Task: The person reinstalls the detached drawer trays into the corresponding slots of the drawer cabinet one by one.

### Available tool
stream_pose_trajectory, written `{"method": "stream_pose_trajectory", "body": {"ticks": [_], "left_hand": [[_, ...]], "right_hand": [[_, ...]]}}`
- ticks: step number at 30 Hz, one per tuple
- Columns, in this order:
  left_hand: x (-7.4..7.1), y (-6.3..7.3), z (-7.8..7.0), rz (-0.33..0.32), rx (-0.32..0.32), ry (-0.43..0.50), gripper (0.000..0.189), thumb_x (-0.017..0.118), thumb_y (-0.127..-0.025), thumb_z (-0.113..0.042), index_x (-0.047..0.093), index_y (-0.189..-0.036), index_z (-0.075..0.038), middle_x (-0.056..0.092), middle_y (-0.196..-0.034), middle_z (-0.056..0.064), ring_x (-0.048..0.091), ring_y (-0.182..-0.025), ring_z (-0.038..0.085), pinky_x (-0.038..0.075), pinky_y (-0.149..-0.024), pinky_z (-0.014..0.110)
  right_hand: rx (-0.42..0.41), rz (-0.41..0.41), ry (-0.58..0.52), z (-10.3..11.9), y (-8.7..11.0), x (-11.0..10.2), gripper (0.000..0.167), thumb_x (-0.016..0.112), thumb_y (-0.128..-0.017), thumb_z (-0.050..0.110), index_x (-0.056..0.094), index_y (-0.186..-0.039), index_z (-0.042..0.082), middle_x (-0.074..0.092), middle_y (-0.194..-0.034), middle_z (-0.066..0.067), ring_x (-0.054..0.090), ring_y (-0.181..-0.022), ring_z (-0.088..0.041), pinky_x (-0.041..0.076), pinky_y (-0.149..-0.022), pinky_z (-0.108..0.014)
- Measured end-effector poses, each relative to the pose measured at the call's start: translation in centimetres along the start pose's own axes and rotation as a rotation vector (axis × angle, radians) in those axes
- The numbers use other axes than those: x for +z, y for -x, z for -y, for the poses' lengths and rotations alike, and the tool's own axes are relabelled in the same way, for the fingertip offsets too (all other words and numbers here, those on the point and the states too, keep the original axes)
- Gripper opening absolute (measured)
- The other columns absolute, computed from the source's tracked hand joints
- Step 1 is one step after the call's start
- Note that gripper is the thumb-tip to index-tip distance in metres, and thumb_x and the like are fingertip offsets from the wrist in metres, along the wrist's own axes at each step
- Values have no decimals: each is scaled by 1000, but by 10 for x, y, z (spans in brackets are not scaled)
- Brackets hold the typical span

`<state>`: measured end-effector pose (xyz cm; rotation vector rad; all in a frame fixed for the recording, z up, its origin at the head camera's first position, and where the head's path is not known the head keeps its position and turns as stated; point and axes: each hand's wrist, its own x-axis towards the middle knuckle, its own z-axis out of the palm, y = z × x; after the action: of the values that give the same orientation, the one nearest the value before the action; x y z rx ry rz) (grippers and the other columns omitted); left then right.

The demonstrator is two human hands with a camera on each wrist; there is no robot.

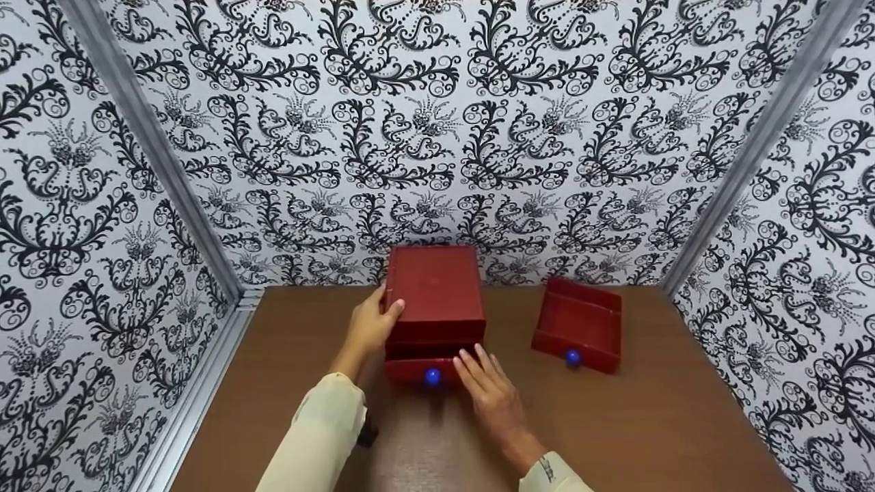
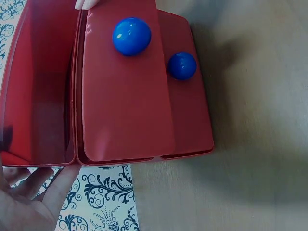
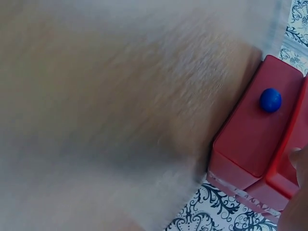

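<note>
A red drawer cabinet [image 1: 437, 283] stands near the back of the table, its upper slot open and hollow. Below it, a red drawer [image 1: 407, 369] with a blue knob [image 1: 433, 376] sticks out at the front. Another blue-knobbed drawer front [image 2: 190, 110] shows beside it in the left wrist view. My left hand [image 1: 369, 328] rests against the cabinet's left side, thumb at the top edge. My right hand [image 1: 493, 396] touches the right end of the protruding drawer with fingers extended; in the left wrist view only its fingertips [image 2: 86, 4] show.
A loose red drawer [image 1: 581, 318] with a blue knob [image 1: 573, 357] lies on the brown table [image 1: 656, 424] to the right of the cabinet. Patterned walls with grey metal posts [image 1: 759, 150] enclose the back and sides. My forearm fills most of the right wrist view.
</note>
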<state>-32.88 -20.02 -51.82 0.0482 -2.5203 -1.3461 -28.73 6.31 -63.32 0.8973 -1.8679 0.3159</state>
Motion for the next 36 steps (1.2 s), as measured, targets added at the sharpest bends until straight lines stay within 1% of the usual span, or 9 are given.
{"method": "stream_pose_trajectory", "body": {"ticks": [5,9,12,15,18,21,24,29,36], "left_hand": [[-1,-1,1,9,12,-30,59,64,-99,-29,49,-151,-6,69,-129,22,65,-117,36,48,-104,52],[0,-2,1,9,23,-44,58,64,-99,-29,50,-150,-7,69,-128,21,65,-118,36,48,-104,52],[0,-3,1,9,20,-33,56,64,-99,-30,51,-150,-9,70,-127,20,66,-117,35,49,-103,51],[0,-3,2,9,18,-27,56,64,-99,-29,51,-150,-10,70,-128,20,66,-116,35,49,-103,52],[0,-3,3,9,9,-21,57,64,-99,-29,50,-151,-9,69,-129,20,66,-116,35,48,-104,52],[0,-3,3,10,2,-12,58,64,-99,-28,49,-152,-9,69,-129,20,66,-117,35,48,-104,52],[0,-3,4,8,0,-1,57,65,-99,-28,50,-151,-9,69,-129,20,66,-116,35,48,-104,52],[0,-4,5,5,7,-15,55,65,-99,-28,52,-150,-10,70,-128,20,66,-116,35,49,-104,52],[2,-2,4,-5,6,-37,59,65,-98,-29,50,-150,-6,69,-130,20,65,-119,37,47,-105,53]], "right_hand": [[-17,-150,2,10,-10,-3,28,59,-94,2,78,-114,5,76,-118,-14,72,-109,-38,49,-102,-61],[-60,-312,4,22,-24,-5,22,63,-100,14,82,-96,6,76,-84,-7,73,-74,-23,57,-75,-48],[-19,-252,22,34,-27,-4,20,69,-97,25,83,-97,10,68,-69,-1,60,-53,-14,46,-54,-36],[75,-112,40,44,-26,3,22,79,-87,29,82,-105,16,68,-71,1,57,-51,-14,43,-49,-33],[134,-43,42,49,-24,11,27,85,-81,30,82,-105,20,73,-78,0,61,-53,-16,46,-48,-32],[134,-52,40,50,-24,18,16,74,-93,32,83,-99,20,73,-79,1,61,-52,-15,45,-47,-31],[124,-59,44,50,-25,22,21,68,-98,32,83,-94,19,73,-78,1,61,-52,-14,44,-48,-30],[119,-74,42,48,-25,27,14,88,-79,26,83,-91,19,72,-76,1,58,-49,-14,42,-48,-29],[113,-71,71,40,-31,36,18,92,-71,23,82,-86,19,67,-67,1,53,-46,-16,36,-44,-30]]}}
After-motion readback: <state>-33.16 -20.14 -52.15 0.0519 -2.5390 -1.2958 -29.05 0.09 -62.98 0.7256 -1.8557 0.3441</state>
